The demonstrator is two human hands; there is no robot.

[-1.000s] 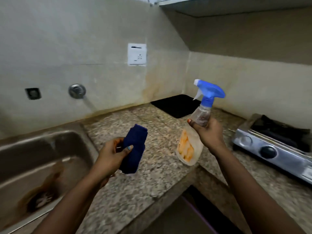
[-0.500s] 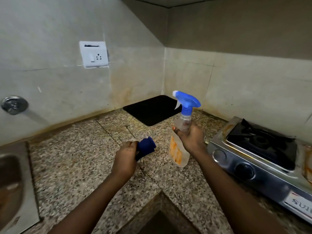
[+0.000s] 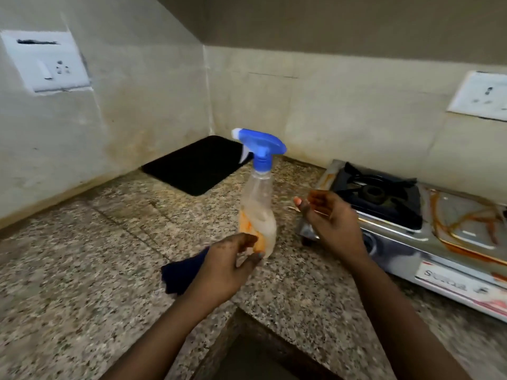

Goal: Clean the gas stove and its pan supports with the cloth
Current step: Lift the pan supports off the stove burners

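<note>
Granite countertop (image 3: 82, 270) wraps the corner, with a black mat (image 3: 196, 164) lying flat at the back and a white switch plate (image 3: 45, 64) on the left wall, another socket plate (image 3: 480, 96) on the right wall. Spray bottle (image 3: 258, 212) with a blue trigger head stands upright on the counter between the hands, nozzle pointing left. Gas stove (image 3: 411, 229) sits at the right, long side running along the wall, its black pan support (image 3: 378, 193) on top, steel stained orange. Right hand (image 3: 333, 223) hovers empty, fingers loosely curled, partly blocking the stove's near corner. Left hand (image 3: 227, 267) holds nothing, fingertips at the bottle's base, covering part of the dark blue cloth (image 3: 182, 272) lying on the counter
</note>
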